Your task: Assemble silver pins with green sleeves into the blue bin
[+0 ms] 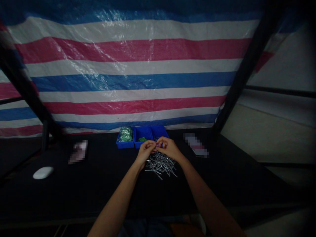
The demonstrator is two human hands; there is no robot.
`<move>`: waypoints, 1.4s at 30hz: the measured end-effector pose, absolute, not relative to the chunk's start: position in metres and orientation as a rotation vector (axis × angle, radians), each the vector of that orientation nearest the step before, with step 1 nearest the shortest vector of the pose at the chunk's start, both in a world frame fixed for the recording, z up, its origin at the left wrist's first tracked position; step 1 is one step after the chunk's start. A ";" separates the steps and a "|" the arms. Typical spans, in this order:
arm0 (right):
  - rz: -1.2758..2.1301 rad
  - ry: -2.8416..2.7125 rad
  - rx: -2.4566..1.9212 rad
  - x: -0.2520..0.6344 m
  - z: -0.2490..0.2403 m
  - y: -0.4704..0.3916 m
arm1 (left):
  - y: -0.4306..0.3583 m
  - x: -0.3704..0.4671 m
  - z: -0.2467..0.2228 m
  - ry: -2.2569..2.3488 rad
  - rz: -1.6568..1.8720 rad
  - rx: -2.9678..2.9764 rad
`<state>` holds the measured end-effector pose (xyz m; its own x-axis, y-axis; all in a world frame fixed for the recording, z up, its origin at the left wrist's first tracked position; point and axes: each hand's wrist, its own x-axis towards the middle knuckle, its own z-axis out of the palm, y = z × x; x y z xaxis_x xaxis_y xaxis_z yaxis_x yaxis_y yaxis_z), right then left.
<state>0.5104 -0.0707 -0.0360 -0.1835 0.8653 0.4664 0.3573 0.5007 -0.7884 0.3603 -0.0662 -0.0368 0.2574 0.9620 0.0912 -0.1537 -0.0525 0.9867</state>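
Note:
My left hand [146, 151] and my right hand [169, 148] meet fingertip to fingertip above a heap of thin silvery metal rods [161, 164]. Both are closed in a pinch; whatever lies between the fingers is too small to make out. Just behind my hands stand joined blue bins. The left bin [125, 144] holds green items in clear, shiny wrapping [125, 134]. A few small green pieces [142, 139] lie in the middle bin [143, 131]. My right hand partly covers the right bin [159, 131], where some thin pieces show.
The black table [98, 191] carries a white computer mouse [43, 172] at left, a blurred pinkish object [78, 152] nearer the bins, and another blurred flat object [196, 144] at right. A striped plastic sheet [138, 79] hangs behind, between dark slanted posts [244, 72].

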 end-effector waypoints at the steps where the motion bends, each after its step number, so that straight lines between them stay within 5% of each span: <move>1: 0.686 -1.739 -1.026 0.511 -0.035 -0.071 | -0.066 0.360 -0.036 0.862 1.130 1.271; 35: 0.621 -1.668 -1.119 0.519 -0.037 -0.063 | -0.065 0.354 -0.030 0.928 1.225 1.353; 42: 0.882 -1.472 -1.038 0.514 -0.036 -0.061 | -0.067 0.357 -0.030 0.865 1.242 1.396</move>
<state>0.5144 -0.0614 -0.0364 -0.0405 0.9387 0.3424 0.1408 0.3446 -0.9281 0.3573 -0.0667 -0.0303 0.2062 0.9512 0.2296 -0.1141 -0.2096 0.9711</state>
